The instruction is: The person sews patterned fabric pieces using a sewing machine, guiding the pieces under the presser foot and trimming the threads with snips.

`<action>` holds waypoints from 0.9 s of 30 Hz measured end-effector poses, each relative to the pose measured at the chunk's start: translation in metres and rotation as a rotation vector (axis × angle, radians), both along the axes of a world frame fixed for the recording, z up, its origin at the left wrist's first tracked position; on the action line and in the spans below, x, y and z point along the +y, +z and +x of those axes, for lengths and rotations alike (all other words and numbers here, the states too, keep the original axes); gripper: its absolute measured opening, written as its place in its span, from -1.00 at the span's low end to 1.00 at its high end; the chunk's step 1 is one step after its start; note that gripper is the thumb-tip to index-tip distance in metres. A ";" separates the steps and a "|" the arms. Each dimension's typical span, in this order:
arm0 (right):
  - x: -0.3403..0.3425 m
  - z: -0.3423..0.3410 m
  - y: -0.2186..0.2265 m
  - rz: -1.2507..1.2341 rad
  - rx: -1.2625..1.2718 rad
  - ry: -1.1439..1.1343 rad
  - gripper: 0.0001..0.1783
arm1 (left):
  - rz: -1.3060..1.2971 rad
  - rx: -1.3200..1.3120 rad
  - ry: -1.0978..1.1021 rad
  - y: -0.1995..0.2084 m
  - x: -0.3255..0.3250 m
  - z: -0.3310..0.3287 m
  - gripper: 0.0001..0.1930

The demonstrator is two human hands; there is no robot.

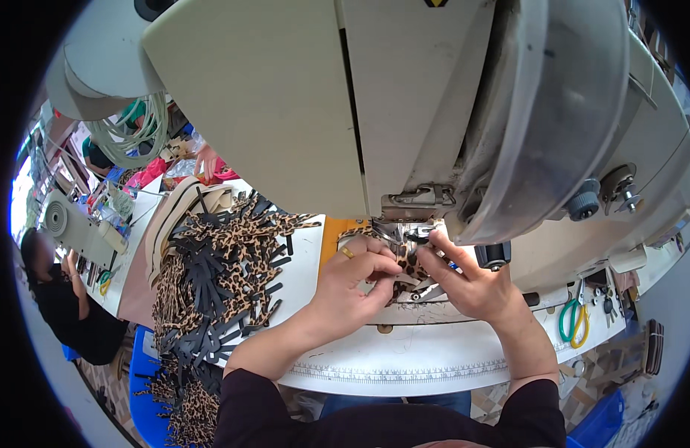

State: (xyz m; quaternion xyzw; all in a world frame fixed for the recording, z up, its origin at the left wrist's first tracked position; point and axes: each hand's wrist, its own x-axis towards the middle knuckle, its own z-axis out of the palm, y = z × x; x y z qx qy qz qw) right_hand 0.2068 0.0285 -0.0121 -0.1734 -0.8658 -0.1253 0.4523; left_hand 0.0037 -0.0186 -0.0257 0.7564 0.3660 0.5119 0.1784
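A leopard-print fabric piece (410, 263) lies under the needle area of a large cream sewing machine (270, 97). My left hand (349, 284) is closed in a pinch on the piece's near left side, a ring on one finger. From the right, my right hand (472, 282) reaches in with fingers bent forward, their tips gripping the piece beside the metal presser foot (405, 231). A small black strip (417, 239) shows at those fingertips. The fingers and the machine head partly hide the piece.
Left of the machine lies a heap of leopard-print and black strips (210, 261), spilling over a blue bin (145, 373). Scissors (574, 322) with green and yellow handles lie at right. A ruler tape (405, 371) runs along the front edge. A person (69, 299) sits far left.
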 end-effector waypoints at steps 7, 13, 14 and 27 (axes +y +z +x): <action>0.008 0.002 -0.003 0.068 -0.004 -0.103 -0.81 | -0.153 -0.309 -0.038 -0.004 0.015 0.003 -0.89; 0.010 0.002 -0.003 -0.056 0.089 -0.120 -0.87 | -0.305 -0.484 -0.075 -0.007 0.024 0.006 -0.85; 0.010 0.003 -0.004 -0.067 0.098 -0.126 -0.89 | -0.292 -0.564 -0.082 -0.007 0.027 0.009 -0.84; -0.006 0.014 0.002 -0.057 -0.127 -0.265 -0.61 | 0.560 0.348 0.262 0.002 0.012 0.007 -0.67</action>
